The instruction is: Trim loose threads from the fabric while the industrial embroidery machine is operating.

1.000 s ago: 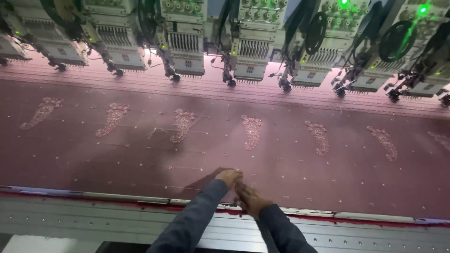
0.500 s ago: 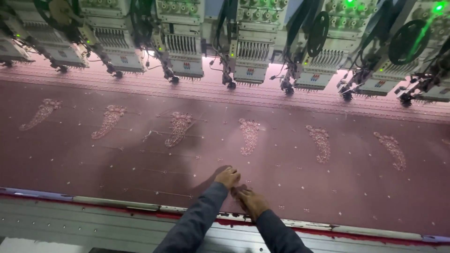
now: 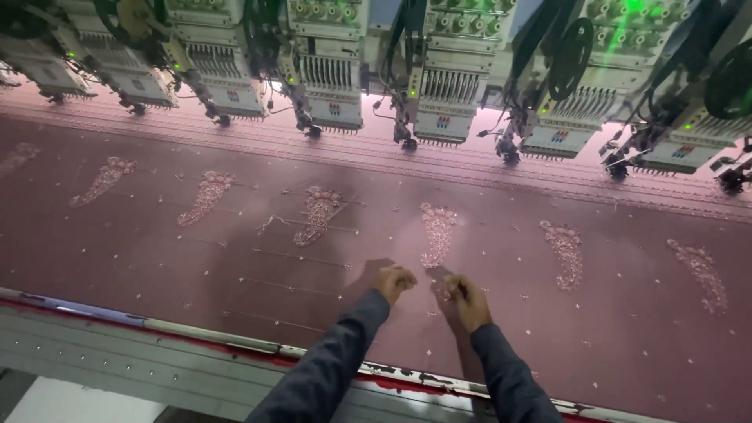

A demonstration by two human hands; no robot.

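Maroon stretched fabric (image 3: 235, 258) lies under both curled hands, left hand (image 3: 394, 282) and right hand (image 3: 468, 300); contents unclear. Tugging near the leaf-shaped embroidered motif (image 3: 437, 233) could pucker stitches.

Left hand (image 3: 393, 282), right hand (image 3: 468, 300) curled on pink fabric (image 3: 235, 266) near embroidered motif (image 3: 437, 233).

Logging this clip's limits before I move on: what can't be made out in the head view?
- Whatever the left hand and right hand pinch: too small, hidden by curled fingers.
- Fine stitches of the embroidered motif on the pink fabric: blurred.
- Embroidery machine heads: tops cut off by the upper edge.
- Machine frame: lower part cut off by the bottom edge.
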